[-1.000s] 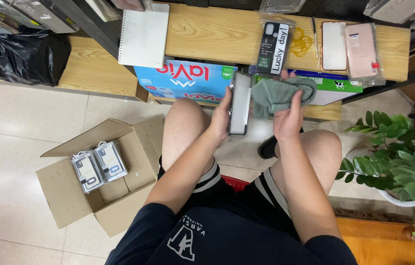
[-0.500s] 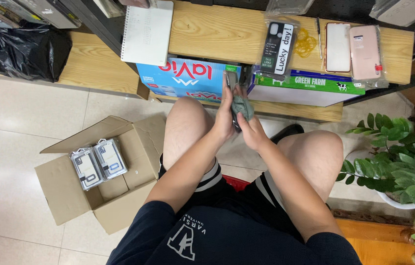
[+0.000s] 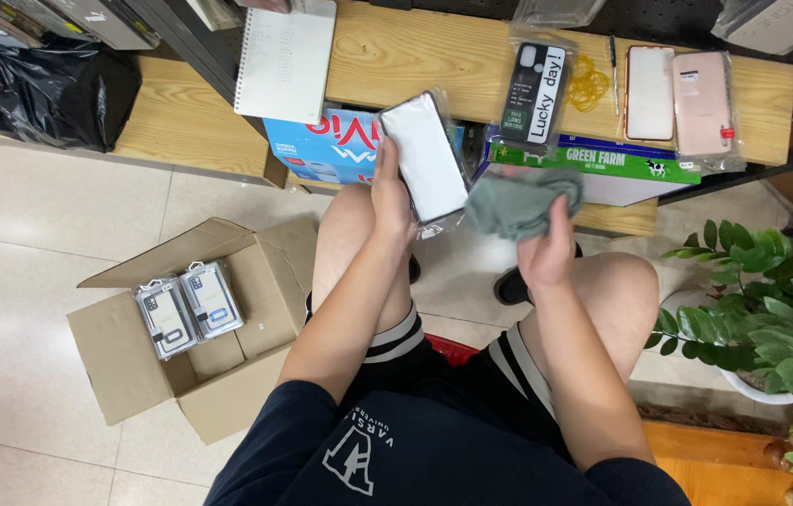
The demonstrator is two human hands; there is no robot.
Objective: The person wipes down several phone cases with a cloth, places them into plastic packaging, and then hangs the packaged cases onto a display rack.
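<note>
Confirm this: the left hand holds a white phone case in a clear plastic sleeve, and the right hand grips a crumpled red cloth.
Not quite: the head view shows the crumpled cloth in the right hand is grey-green, not red. The left hand does hold the white phone case in a clear plastic sleeve.

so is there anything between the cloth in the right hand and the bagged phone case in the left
Nothing visible. The right hand holds the grey-green cloth just beside the phone case in its clear bag, which the left hand holds up. Only a small open gap separates cloth and case.
</note>
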